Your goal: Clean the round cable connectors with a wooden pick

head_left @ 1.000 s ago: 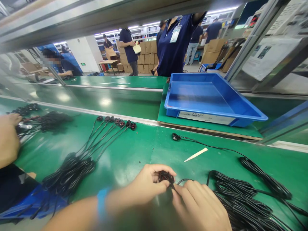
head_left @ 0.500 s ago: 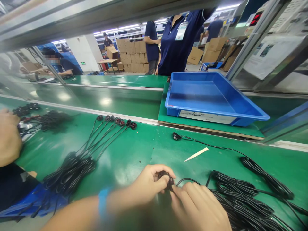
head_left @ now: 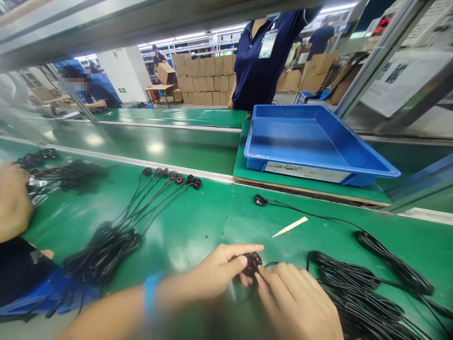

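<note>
Between my hands, above the green bench, is a small round black part with reddish bits inside and a black cable running off it. My left hand, with a blue band at the wrist, grips the part between thumb and fingers, its index finger stretched along the top. The fingers of my right hand pinch at the part's lower right edge, where the cable leaves; the exact spot they hold is partly hidden. Coiled black cables lie just right of my right hand. Beyond them, a single black cable ends in a small black head.
A blue tray stands on a raised green board. A pale strip lies on the bench. Leftward are bundled cables with round heads. A co-worker's arm reaches in at far left; another person stands behind the bench.
My left index finger has straightened out, and the round part has turned so more of its open face shows. Both hands stay in nearly the same place.
</note>
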The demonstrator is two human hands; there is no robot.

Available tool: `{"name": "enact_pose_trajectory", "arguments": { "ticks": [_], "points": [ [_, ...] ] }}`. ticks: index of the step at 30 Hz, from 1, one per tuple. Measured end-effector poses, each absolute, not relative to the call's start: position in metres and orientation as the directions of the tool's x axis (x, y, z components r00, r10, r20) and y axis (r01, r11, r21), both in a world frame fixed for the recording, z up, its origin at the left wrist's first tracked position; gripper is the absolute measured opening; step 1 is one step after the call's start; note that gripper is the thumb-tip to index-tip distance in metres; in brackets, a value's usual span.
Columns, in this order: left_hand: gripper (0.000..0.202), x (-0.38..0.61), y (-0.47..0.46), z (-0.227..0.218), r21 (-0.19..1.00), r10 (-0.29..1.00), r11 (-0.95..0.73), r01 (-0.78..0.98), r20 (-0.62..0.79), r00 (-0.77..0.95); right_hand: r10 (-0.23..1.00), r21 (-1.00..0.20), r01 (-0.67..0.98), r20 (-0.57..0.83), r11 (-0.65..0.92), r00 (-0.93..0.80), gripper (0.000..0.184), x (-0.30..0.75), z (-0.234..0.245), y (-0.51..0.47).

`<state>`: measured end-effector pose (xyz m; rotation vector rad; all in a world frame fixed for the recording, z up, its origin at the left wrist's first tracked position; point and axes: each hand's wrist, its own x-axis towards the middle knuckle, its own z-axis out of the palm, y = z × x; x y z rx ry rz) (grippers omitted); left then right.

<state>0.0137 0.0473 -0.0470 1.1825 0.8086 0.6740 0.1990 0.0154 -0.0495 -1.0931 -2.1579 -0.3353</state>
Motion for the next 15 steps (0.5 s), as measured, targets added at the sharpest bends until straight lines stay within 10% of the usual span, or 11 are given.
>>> {"name": "enact_pose_trajectory", "arguments": {
  "ticks": [15],
  "points": [
    [0.049, 0.014, 0.051, -0.047, 0.881, 0.837, 0.351, -0.318, -0.142, 0.529, 0.640, -0.129, 0.770, 0.650, 0.624, -0.409, 0.020, 0.211, -0.042, 0.014]
  ]
}}
